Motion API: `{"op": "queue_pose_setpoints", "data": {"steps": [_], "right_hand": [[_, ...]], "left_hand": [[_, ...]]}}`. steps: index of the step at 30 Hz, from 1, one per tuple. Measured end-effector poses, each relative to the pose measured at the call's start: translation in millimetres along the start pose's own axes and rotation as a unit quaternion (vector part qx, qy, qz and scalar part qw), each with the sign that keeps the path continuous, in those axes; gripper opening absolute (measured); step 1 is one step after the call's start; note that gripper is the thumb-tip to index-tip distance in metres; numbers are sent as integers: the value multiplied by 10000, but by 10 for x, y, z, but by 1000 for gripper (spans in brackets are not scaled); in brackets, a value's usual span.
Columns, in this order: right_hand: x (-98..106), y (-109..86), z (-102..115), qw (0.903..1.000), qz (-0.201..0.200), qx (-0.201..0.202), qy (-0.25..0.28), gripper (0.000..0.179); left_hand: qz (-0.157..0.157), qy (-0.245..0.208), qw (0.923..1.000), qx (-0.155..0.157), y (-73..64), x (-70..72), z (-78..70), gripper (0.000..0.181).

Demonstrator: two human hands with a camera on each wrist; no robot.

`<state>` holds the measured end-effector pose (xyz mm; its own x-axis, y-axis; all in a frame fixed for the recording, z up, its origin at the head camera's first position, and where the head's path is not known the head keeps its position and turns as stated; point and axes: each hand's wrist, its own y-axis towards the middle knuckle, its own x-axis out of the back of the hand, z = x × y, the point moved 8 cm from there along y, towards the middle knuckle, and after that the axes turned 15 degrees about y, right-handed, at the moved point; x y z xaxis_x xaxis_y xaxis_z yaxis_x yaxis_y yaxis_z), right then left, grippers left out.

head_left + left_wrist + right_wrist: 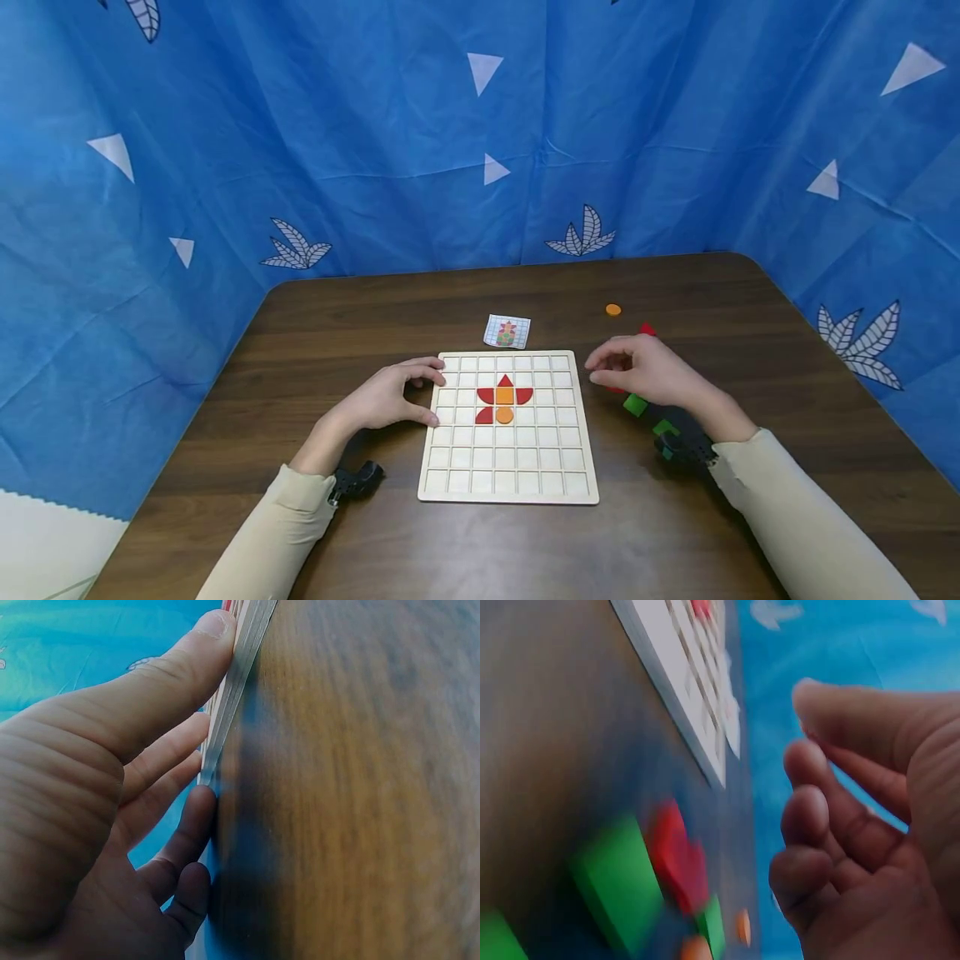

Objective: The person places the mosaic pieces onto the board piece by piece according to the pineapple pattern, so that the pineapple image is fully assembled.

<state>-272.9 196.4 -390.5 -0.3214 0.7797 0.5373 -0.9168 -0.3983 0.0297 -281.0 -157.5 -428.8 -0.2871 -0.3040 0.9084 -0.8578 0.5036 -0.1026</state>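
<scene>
A pale square grid board [495, 483] lies flat on the table. On it sit several flat pieces: a red triangle [505, 381], an orange square [505, 396], an orange circle [504, 414] and red quarter-round pieces [485, 415]. My left hand [382, 396] rests at the board's left edge, thumb and forefinger spread apart along it. In the left wrist view the thumb [214, 637] touches that edge. Raised beside the board's right edge, my right hand [648, 371] has loosely bent fingers, the thumb near the forefinger, and no piece shows between them.
A small picture card [507, 331] lies behind the board. Under and around the right hand are loose pieces: green blocks [635, 405], red pieces [679, 859] and an orange disc [613, 309] farther back. Blue patterned cloth [420, 125] hangs behind the brown table [352, 317].
</scene>
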Motion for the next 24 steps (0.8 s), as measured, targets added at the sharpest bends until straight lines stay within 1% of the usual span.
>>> {"op": "queue_pose_setpoints", "data": {"steps": [2,5,10,13,16,21,24], "right_hand": [[164,-27,-70,9999,-26,-83,70,21],[385,-61,-174,9995,-197,-143,195,23],[627,-95,-382,9976,-548,-348,233,25],[723,-80,-498,9969,-654,-420,150,25],[805,-29,-631,9956,-700,-610,129,28],[902,91,-849,9923,-640,-1059,-41,38],[927,165,-932,9918,-534,-1139,-229,42]], "left_hand": [[-5,14,10000,-23,-4,1,-1,52],[-17,39,10000,-28,4,-1,7,52],[-26,-14,10000,-45,-4,7,4,52],[-25,-44,10000,-47,-15,8,0,51],[-16,-13,10000,-30,-15,1,0,51],[7,22,10000,-17,-9,-6,-8,52],[-1,21,10000,-5,-10,2,-14,52]]}}
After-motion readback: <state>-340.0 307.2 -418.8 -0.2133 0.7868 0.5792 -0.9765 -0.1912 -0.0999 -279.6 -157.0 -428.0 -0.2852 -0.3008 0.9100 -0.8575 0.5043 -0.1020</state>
